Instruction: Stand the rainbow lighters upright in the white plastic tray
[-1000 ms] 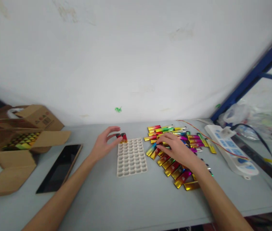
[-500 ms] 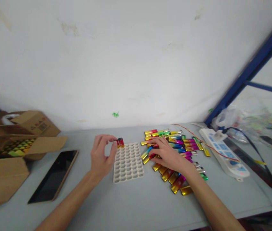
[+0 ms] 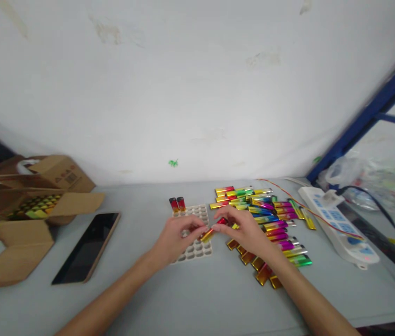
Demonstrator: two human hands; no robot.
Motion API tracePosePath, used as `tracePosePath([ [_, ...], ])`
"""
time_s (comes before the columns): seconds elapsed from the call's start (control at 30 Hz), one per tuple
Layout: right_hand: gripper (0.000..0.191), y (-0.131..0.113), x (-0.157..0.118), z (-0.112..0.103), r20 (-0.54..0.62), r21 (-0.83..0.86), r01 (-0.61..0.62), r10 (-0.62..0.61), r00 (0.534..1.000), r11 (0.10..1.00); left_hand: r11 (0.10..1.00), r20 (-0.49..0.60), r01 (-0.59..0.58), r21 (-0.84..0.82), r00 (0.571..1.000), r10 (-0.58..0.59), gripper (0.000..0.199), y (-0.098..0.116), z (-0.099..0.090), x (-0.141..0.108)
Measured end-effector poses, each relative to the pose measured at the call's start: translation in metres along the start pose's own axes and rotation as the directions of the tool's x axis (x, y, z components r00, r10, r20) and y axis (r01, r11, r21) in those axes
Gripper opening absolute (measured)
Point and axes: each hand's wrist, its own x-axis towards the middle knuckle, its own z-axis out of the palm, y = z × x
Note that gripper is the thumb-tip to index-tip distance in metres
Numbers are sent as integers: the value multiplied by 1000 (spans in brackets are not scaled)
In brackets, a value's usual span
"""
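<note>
My right hand pinches a red and gold lighter, held tilted above the right part of the white tray with its rows of holes. At the lighter's side, thumb and fingertips of my left hand are closed on it too. Two red lighters stand upright side by side in the tray's far left corner. Just right of the tray lies a spread of shiny lighters in gold, red, blue, purple and green, partly covered by my right hand and forearm.
On the left, a dark phone lies near an open cardboard box packed with upright lighters. A white power strip with cables sits at the right, by a blue metal frame and plastic bags. Behind the table rises a white wall.
My right hand has lifted a red and gold lighter from the pile and brought it left. My left hand has left the two standing lighters and moved right to meet it.
</note>
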Motion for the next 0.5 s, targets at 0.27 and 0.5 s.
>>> tracePosePath([
  [0.27,35,5,0,20,-82,447,-172,232,969,878,975,55,78,-209,996,-67,28,6,6,-1],
  [0.5,31,7,0,17,-91,395,-112,160,983,912,912,139,191,-362,979,-150,34,-3,13,-3],
])
